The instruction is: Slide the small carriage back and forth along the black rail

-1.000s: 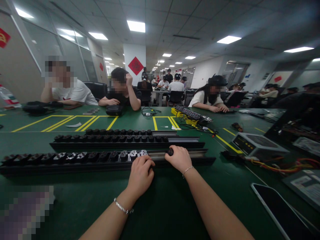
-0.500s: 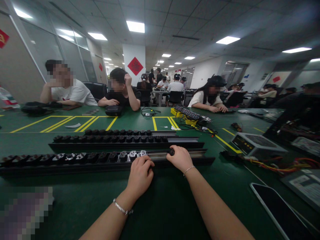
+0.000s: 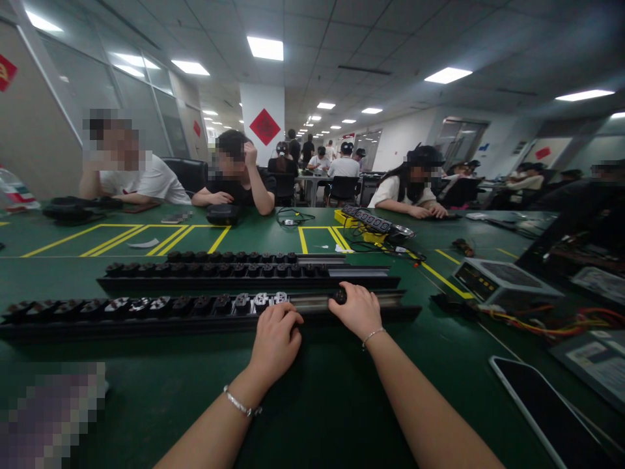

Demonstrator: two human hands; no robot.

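Observation:
A long black rail (image 3: 156, 327) lies across the green table in front of me, holding a row of black socket modules (image 3: 201, 304) and, at the row's right end, several white-faced ones (image 3: 261, 299). My left hand (image 3: 278, 335) has its bent fingers closed over the rail's near edge, beside the last white-faced module. My right hand (image 3: 359, 309) grips a small round black module (image 3: 339, 296) at the rail's bare right stretch. Whether that module touches the channel I cannot tell. Behind lies a second rail (image 3: 234, 282) with black modules, and a third farther back.
At the right are a metal power supply box (image 3: 498, 283) with coloured wires and a phone (image 3: 549, 410). A power strip (image 3: 368, 220) rests on yellow blocks beyond the rails. Several people sit across the table, with a black case (image 3: 222, 215) near one.
My right hand has shifted very slightly right, with the small round module still in its fingers. The left hand keeps its place on the rail.

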